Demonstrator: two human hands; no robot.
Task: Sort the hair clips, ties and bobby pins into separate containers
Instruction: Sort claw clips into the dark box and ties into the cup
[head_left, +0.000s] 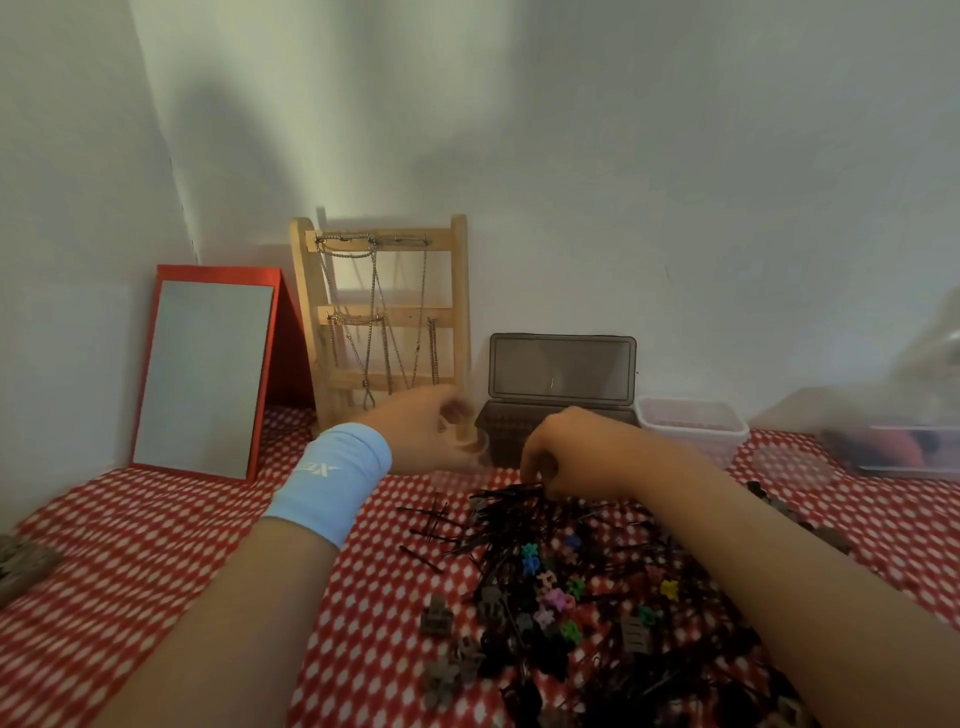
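A heap of black bobby pins (498, 525) lies on the red-and-white cloth. Small coloured claw clips (558, 597) and brown clips (436, 616) are mixed in nearer me. My right hand (571, 452) reaches down onto the far edge of the heap and pinches a bunch of bobby pins at its fingertips. My left hand (421, 426), with a light-blue wristband, is blurred. Its fingers curl around a small clear round container (480, 444) just left of the dark box. I cannot pick out any hair ties.
A dark plastic box (498, 421) with its lid raised stands behind my hands, and a clear rectangular tub (691, 423) sits to its right. A round clear lid (789, 462) and another clear box (909, 449) are at far right. A red-framed mirror (208, 374) and a wooden chain rack (384, 317) lean on the wall.
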